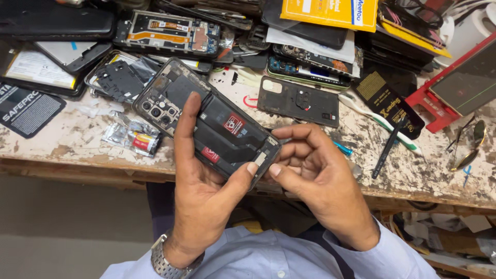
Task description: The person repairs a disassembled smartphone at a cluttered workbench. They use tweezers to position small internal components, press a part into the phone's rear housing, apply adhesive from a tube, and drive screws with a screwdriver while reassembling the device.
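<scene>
My left hand grips an opened black smartphone with its back cover off, showing the camera cluster, a black battery and red labels. The phone lies tilted, camera end up-left. The left forefinger stretches over the battery and the thumb presses the lower right corner. My right hand touches that same lower end, its thumb and forefinger pinched at the phone's bottom edge by a small pale tab. A metal watch sits on my left wrist.
A worn, paint-stained workbench carries several dismantled phones, a black back cover, a plastic bag of small parts, a toothbrush, tweezers, a yellow box, a red frame and spectacles.
</scene>
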Demonstrator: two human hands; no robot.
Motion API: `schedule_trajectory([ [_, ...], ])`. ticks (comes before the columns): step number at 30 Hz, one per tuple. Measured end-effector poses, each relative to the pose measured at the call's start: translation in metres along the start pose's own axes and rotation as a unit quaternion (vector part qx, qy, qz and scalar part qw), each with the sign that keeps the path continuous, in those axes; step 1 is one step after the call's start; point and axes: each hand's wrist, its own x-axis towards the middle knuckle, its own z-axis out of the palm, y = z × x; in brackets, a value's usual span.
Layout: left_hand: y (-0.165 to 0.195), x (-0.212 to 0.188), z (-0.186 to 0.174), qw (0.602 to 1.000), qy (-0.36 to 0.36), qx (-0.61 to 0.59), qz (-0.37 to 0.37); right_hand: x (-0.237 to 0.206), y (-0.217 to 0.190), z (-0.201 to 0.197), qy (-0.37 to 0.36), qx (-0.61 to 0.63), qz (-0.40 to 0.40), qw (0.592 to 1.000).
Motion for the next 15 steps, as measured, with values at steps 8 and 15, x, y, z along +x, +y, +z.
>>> schedule_trajectory([
  [8,-0.0027,-0.0030,0.0063,1.000,-0.019,0.011,-0.011,0.0033,0.0000,-0.0067,-0.009,0.022,0.027,0.999],
  [15,-0.0032,-0.0040,0.0021,0.999,-0.035,0.029,-0.007,0.0063,-0.0006,-0.0044,-0.006,0.029,0.053,0.998],
])
